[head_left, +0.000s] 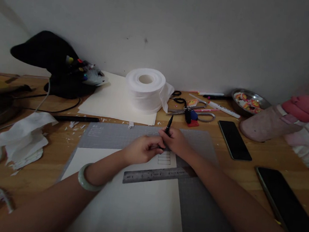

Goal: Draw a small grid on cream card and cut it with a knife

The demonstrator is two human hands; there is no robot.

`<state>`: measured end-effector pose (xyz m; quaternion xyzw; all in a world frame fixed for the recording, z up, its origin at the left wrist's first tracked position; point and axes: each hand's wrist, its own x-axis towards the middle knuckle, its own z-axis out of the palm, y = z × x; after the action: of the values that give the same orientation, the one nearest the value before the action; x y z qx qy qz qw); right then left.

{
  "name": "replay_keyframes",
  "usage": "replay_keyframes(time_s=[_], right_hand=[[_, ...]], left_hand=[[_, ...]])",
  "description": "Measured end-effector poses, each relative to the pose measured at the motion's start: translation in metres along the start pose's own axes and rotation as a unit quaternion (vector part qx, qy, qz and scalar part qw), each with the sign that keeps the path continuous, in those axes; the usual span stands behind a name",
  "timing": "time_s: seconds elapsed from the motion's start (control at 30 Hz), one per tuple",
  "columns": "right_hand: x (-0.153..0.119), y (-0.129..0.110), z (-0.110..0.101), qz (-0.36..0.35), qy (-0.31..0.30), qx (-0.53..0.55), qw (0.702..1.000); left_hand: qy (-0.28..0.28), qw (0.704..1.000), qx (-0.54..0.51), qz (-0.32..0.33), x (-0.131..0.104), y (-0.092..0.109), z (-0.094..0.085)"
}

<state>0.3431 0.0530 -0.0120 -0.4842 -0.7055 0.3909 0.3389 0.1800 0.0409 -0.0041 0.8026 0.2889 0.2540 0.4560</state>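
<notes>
My right hand (176,143) is closed around a black pen (169,124), which slants upward with its upper end above the fist. Close against it, my left hand (142,150) has its fingers pinched together near the pen's lower end; what they hold, if anything, is hidden. Both hands are over a white sheet of paper (140,206), where a small ruled grid (164,158) is drawn in black lines. A metal ruler (151,175) lies across the sheet just below the hands, its right end under my right forearm. A grey cutting mat (198,200) is beneath the paper.
Behind the mat are a white tissue roll (144,93) on blank paper (103,103), scissors (178,111) and several pens. Two phones (234,140), a pink-lidded bottle (271,123) and a metal bowl (250,102) stand right. Crumpled tissue (26,136), cables and paper scraps lie left.
</notes>
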Motion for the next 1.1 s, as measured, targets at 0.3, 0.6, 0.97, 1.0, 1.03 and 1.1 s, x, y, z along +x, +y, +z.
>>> replay_keyframes(time_s=[0.3, 0.6, 0.97, 1.0, 1.03, 1.1], right_hand=[[0.0007, -0.001, 0.0, 0.006, 0.017, -0.021, 1.0], [0.0016, -0.0004, -0.0008, -0.003, 0.034, -0.031, 0.999], [0.0018, 0.0007, -0.0012, 0.0, 0.032, -0.031, 0.999], [0.0019, 0.0009, -0.0013, 0.0, 0.033, -0.032, 0.999], [0.0019, 0.0009, -0.0015, -0.001, 0.033, -0.032, 0.999], [0.0017, 0.0004, -0.0018, 0.0, 0.031, -0.035, 0.999]], left_hand=[[-0.006, 1.0, -0.002, 0.003, -0.0003, -0.0038, -0.0009], [-0.012, 0.999, -0.003, -0.032, 0.0002, 0.0003, -0.001], [-0.008, 1.0, -0.015, -0.023, 0.0009, 0.0004, -0.0003], [-0.008, 1.0, -0.015, -0.024, 0.0009, 0.0001, -0.0002], [-0.008, 1.0, -0.016, -0.025, 0.0009, -0.0002, -0.0001], [-0.009, 0.999, -0.018, -0.027, 0.001, -0.0002, -0.0001]])
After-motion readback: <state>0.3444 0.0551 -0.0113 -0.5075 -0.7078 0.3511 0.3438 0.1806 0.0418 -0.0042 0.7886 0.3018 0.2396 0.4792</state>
